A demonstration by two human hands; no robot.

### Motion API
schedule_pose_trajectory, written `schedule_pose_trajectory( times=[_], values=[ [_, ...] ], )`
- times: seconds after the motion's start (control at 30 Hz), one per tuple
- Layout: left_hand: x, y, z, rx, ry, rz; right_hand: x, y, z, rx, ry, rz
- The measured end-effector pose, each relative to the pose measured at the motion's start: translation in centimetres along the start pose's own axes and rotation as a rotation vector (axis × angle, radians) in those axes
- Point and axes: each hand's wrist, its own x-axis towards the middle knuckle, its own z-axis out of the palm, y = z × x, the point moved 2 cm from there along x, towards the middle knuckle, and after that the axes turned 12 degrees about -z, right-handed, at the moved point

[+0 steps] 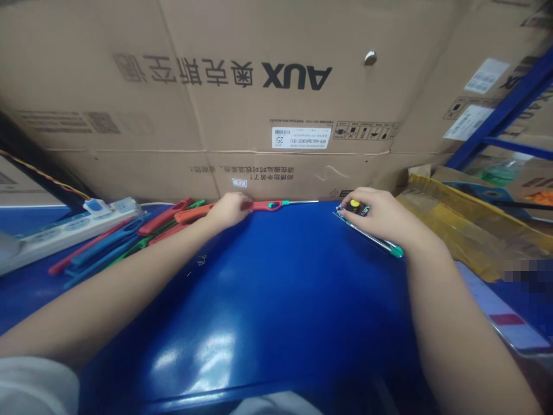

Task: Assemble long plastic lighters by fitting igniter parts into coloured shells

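Observation:
At the far edge of the blue table point(276, 276), my left hand point(231, 210) has its fingers closed round the handle end of a red utility lighter point(263, 206). The lighter has a green trigger and a thin metal barrel pointing right. To the right, my right hand point(378, 213) is bent in a pinch at one end of a slim silver rod with a green tip point(374, 239). The rod slants under the thumb, and the exact grip is partly hidden. Under the fingers shows a black item with a yellow disc point(355, 205), its kind unclear.
Several red, orange, green and blue lighter handles point(108, 242) lie left, beside a white power strip point(78, 227). A cardboard wall point(194, 121) stands behind. On the right are a yellow-taped box point(466, 225), a phone point(505, 311) and a blue metal frame point(505, 109).

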Motion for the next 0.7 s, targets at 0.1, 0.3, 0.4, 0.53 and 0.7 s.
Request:
schedule_pose_trajectory(
  times=[0.1,0.3,0.4,0.53,0.7],
  values=[
    [-0.5,0.3,-0.5,0.027,0.046,-0.020,0.0,0.4,0.1,0.003,-0.036,0.014],
    [-3.8,2.3,-2.6,0.038,0.111,0.036,-0.4,2.1,1.1,-0.019,-0.257,0.141],
    [-6.4,2.6,-4.0,0.012,0.120,0.044,-0.9,2.9,2.3,-0.007,-0.443,0.226],
    [-9.3,0.5,-5.7,-0.010,0.124,-0.003,-1.1,3.8,4.2,0.007,-0.628,0.310],
    [-11.4,-3.8,-7.2,-0.017,0.118,-0.123,-1.0,4.8,4.9,-0.044,-0.666,0.356]
  ],
)
